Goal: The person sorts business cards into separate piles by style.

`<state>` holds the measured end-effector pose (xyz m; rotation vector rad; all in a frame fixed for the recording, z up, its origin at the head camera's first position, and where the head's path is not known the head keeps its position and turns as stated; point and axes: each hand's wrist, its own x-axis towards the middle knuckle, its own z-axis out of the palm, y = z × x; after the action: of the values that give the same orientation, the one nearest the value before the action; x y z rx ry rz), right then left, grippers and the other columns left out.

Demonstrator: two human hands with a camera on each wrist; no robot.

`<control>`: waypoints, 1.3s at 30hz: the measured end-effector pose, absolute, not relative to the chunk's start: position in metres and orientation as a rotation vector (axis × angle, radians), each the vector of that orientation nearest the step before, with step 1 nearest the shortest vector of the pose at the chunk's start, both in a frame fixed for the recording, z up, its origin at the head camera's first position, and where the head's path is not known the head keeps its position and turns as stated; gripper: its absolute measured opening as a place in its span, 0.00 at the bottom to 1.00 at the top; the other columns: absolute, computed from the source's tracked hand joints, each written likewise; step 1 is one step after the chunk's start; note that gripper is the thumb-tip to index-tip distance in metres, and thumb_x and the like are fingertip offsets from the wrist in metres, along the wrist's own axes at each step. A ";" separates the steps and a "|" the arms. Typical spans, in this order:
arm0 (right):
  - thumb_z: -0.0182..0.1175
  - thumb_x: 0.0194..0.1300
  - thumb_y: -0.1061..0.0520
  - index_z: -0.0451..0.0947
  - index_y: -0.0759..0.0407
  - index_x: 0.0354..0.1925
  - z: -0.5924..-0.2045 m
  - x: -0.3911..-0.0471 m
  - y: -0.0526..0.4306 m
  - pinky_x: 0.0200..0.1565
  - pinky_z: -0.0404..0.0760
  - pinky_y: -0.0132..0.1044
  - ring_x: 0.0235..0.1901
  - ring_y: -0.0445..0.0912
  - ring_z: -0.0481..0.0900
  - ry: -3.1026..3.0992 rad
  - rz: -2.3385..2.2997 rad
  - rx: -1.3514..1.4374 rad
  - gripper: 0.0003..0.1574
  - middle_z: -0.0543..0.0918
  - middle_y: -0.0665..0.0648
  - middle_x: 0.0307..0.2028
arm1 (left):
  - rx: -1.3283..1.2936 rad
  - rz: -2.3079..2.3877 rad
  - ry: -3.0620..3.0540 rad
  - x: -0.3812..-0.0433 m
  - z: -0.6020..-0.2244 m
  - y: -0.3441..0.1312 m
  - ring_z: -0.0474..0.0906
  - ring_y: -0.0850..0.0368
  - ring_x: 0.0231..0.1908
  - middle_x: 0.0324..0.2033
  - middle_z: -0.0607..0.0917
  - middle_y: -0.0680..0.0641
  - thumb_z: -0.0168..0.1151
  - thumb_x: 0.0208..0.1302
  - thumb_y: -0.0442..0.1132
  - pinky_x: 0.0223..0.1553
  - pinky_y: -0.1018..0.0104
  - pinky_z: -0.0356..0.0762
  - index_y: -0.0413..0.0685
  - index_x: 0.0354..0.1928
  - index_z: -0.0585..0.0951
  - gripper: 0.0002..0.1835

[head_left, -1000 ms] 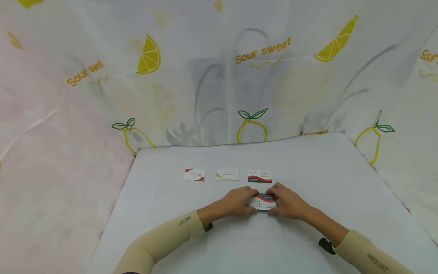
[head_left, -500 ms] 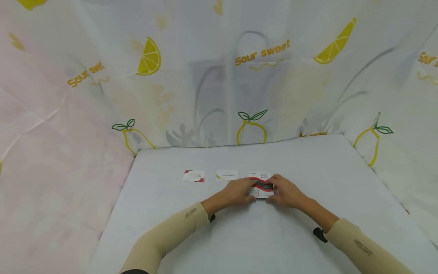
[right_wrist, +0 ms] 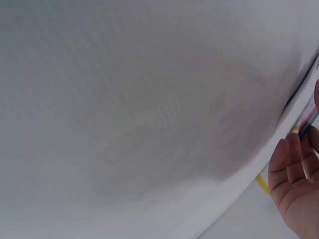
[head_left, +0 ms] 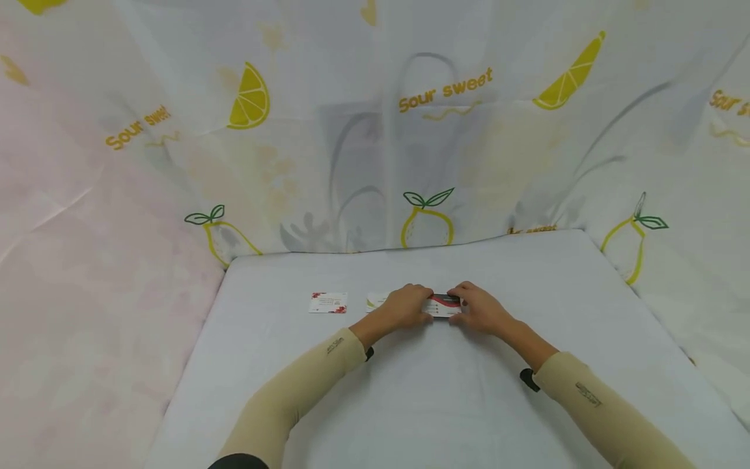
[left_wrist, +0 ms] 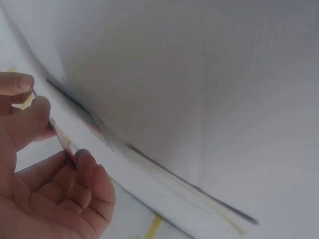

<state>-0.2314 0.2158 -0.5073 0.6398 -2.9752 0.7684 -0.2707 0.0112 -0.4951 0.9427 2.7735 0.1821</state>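
A white business card [head_left: 443, 307] with a dark band and red wave is held by its two ends, in front of the cards' row. My left hand [head_left: 404, 306] pinches its left end and my right hand [head_left: 482, 309] its right end, thumbs at the near edge. The left wrist view shows it almost edge-on between the fingers, raised off the table. Behind it a dark-edged card [left_wrist: 75, 102] lies on the table; from the head it is hidden by the held card. A white card with a green curve [head_left: 375, 301] lies left, partly covered by my left hand.
A white card with red flowers [head_left: 328, 303] lies at the row's left end. White cloth covers the table [head_left: 422, 404]. A lemon-print curtain [head_left: 363, 163] hangs behind the table's far edge and along both sides.
Both hands have carried the card away from me, from in front of the matching red-and-black card to over it, so that it hides that card from the head.
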 end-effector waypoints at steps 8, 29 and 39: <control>0.73 0.56 0.56 0.76 0.68 0.57 -0.508 -0.244 0.210 0.55 0.76 0.53 0.52 0.57 0.77 -3.025 0.675 0.572 0.33 0.78 0.65 0.53 | 0.946 0.079 2.815 -0.285 -0.498 0.020 0.74 0.53 0.55 0.58 0.78 0.49 0.69 0.61 0.52 0.52 0.57 0.76 0.49 0.63 0.76 0.30; 0.76 0.52 0.56 0.78 0.68 0.54 -0.511 -0.252 0.210 0.53 0.75 0.51 0.47 0.55 0.75 -3.131 0.793 0.467 0.33 0.76 0.66 0.47 | 0.928 0.028 2.741 -0.292 -0.501 0.022 0.74 0.54 0.52 0.55 0.77 0.50 0.69 0.60 0.55 0.52 0.56 0.73 0.53 0.61 0.79 0.29; 0.75 0.53 0.55 0.76 0.69 0.55 -0.512 -0.254 0.212 0.57 0.73 0.53 0.51 0.58 0.74 -3.152 0.791 0.433 0.35 0.75 0.68 0.51 | 0.914 0.058 2.730 -0.297 -0.506 0.024 0.73 0.53 0.55 0.57 0.77 0.51 0.70 0.59 0.56 0.55 0.55 0.72 0.54 0.63 0.77 0.31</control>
<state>-0.2537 0.2120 -0.5122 0.4333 -3.1523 0.7912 -0.2975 0.0240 -0.5064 0.9144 2.7304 0.0576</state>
